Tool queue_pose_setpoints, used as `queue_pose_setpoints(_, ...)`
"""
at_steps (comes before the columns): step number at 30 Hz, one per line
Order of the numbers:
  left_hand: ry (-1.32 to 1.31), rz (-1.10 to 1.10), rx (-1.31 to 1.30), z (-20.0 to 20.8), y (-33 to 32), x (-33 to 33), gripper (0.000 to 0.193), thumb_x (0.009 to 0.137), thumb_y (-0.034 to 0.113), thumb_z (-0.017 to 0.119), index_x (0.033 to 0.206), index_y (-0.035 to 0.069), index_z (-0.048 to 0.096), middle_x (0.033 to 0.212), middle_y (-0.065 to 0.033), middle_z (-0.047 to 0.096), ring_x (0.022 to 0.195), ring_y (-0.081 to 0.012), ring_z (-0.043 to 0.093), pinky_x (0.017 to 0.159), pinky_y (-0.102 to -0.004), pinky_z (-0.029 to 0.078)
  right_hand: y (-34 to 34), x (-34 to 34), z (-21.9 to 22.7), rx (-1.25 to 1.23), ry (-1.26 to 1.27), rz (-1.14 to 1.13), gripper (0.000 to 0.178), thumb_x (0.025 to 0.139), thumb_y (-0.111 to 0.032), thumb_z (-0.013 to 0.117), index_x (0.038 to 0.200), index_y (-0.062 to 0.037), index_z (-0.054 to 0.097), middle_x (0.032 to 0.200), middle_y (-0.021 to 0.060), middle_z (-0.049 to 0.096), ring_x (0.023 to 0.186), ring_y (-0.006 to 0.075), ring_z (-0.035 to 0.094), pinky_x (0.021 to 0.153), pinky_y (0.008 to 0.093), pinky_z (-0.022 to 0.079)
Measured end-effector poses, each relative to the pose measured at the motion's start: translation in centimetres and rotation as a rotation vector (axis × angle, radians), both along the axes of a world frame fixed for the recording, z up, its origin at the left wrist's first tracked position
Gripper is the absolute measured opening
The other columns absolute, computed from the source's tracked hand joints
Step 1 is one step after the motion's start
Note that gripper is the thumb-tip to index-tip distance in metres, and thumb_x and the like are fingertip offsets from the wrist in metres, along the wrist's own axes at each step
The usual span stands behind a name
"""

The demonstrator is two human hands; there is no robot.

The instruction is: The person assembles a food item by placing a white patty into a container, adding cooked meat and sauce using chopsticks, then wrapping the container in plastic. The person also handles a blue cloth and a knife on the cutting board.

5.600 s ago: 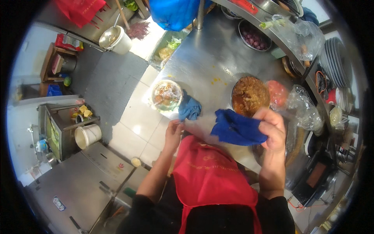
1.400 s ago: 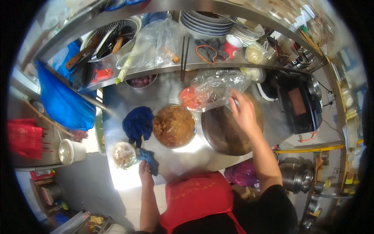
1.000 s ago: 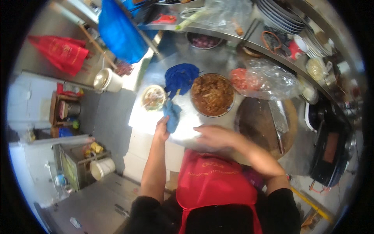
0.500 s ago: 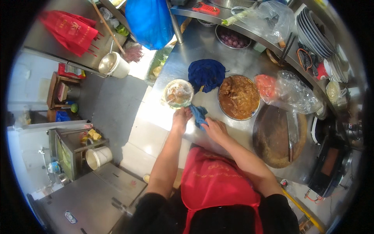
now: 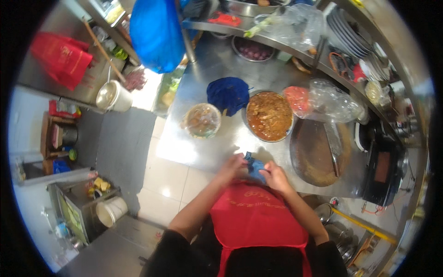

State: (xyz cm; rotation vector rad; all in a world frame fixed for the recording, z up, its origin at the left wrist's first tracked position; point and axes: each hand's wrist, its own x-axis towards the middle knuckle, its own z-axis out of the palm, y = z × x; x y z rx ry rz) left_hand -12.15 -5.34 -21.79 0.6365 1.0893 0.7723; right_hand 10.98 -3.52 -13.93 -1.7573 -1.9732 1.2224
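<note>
A light blue cloth [image 5: 254, 168] is stretched between my hands, close to the red apron front at the table's near edge. My left hand [image 5: 233, 166] pinches its left end, and my right hand [image 5: 274, 175] has closed on the right end. Farther left on the table sits a round tub [image 5: 203, 121] with clear film and brownish food inside. Beside it lies a bunched dark blue cloth [image 5: 227, 96]. Ahead and to the right is a metal basin of reddish-brown meat in sauce [image 5: 269, 115].
A cleaver [image 5: 333, 150] rests on a round wooden chopping board [image 5: 309, 159] at the right. Clear plastic bags [image 5: 334, 101] and a red bag [image 5: 296, 99] lie beyond. An overhead shelf [image 5: 286, 44] runs along the back; a blue bag [image 5: 157, 37] hangs far left.
Both hands have drawn back toward my body with the light blue cloth, away from the film-covered tub. The whole view has shifted slightly.
</note>
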Motion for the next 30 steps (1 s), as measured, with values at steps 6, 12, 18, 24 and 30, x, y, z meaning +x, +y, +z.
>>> queue_pose_setpoints(6,0.087,-0.134,0.124,1.3,-0.2,2.5,0.044,0.101,0.030,0.063,0.138,0.006,0.059,0.133,-0.0099,0.065,0.122,-0.0226,0.060,0.104,-0.0357,0.047,7.8,0.9,9.1,0.220,-0.045,0.154,0.020,0.098,-0.019,0.065,0.099,0.0005,0.065,0.100,0.0238,0.069,0.097,0.0413,0.068,0.081,0.0450,0.054)
queue_pose_setpoints(12,0.665,-0.253,0.448,1.6,-1.1,2.3,0.041,0.095,0.012,0.065,0.135,0.004,0.058,0.129,-0.0201,0.064,0.123,-0.0354,0.061,0.103,-0.0397,0.049,24.4,10.5,18.0,1.098,-0.278,-0.214,0.014,0.096,-0.012,0.064,0.104,-0.0010,0.067,0.102,0.0218,0.065,0.098,0.0404,0.064,0.085,0.0456,0.051)
queue_pose_setpoints(18,0.766,-0.150,0.542,2.3,-3.0,4.7,0.055,0.087,0.007,0.068,0.140,0.004,0.053,0.141,-0.0250,0.053,0.126,-0.0417,0.056,0.105,-0.0435,0.048,35.7,15.1,16.8,0.750,-0.525,-0.408,0.025,0.097,-0.022,0.062,0.105,0.0002,0.067,0.105,0.0280,0.070,0.104,0.0454,0.068,0.087,0.0518,0.054)
queue_pose_setpoints(24,1.119,-0.091,0.616,3.2,-3.0,7.5,0.054,0.086,0.005,0.068,0.139,0.004,0.055,0.143,-0.0250,0.052,0.130,-0.0422,0.052,0.108,-0.0456,0.045,35.3,15.8,19.3,1.039,-0.251,-0.437,0.021,0.094,-0.021,0.062,0.104,-0.0036,0.063,0.097,0.0216,0.070,0.091,0.0435,0.067,0.080,0.0505,0.052)
queue_pose_setpoints(30,0.958,-0.044,0.753,9.9,-1.3,10.2,0.051,0.088,0.004,0.066,0.138,0.006,0.056,0.141,-0.0200,0.055,0.129,-0.0402,0.052,0.107,-0.0447,0.046,23.8,20.1,27.7,1.184,0.269,-0.566,0.015,0.097,-0.013,0.062,0.104,0.0003,0.064,0.088,0.0034,0.066,0.081,0.0107,0.060,0.073,0.0272,0.049)
